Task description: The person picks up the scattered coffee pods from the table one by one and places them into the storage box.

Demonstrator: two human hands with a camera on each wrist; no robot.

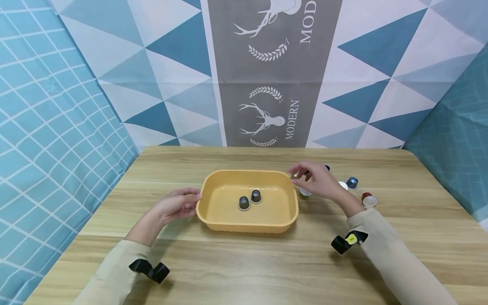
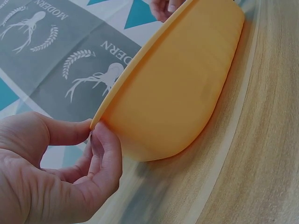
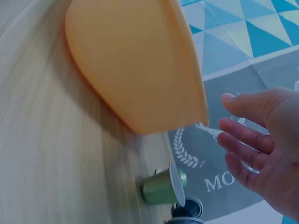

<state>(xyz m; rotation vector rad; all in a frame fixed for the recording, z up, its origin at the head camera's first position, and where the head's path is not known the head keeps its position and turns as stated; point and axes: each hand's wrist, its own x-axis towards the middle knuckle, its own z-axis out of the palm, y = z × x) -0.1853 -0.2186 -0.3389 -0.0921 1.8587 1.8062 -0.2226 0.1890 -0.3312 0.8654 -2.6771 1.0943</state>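
Observation:
My left hand (image 1: pixel 179 205) pinches the left rim of a yellow-orange plastic basin (image 1: pixel 248 227), thumb on top and fingertips beneath, as the left wrist view shows. Two dark coffee capsules (image 1: pixel 244 203) stand inside on the basin's floor. At the far right corner of the basin, my right hand (image 1: pixel 313 180) hovers with fingers loosely bent, the fingertips close to the rim. Seen from the right wrist, the fingers (image 3: pixel 243 154) are apart and grip nothing. Below them a green capsule (image 3: pixel 158 187) lies on its side beside a dark capsule (image 3: pixel 189 207).
Right of my right hand, a blue capsule (image 1: pixel 352 183) and a red capsule (image 1: pixel 369 200) with a pale lid lie on the wooden table (image 1: pixel 244 262). More capsules are partly hidden behind that hand. A patterned cloth wall (image 1: pixel 267 72) rises behind the table.

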